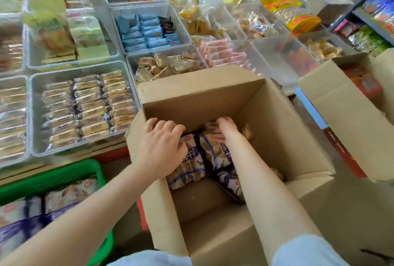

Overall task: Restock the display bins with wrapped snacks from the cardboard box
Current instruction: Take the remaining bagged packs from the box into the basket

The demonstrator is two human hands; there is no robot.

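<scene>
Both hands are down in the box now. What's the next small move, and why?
Probably close both hands on the purple-wrapped snack packs and lift. The left hand rests on one, the right hand reaches deeper into the cardboard box, and neither shows a firm grip.

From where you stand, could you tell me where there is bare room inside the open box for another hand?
The near half of the cardboard box floor is bare, bordered by the near wall and the purple snack packs. The far half is crowded: the left hand and right hand are both on the packs.
</scene>
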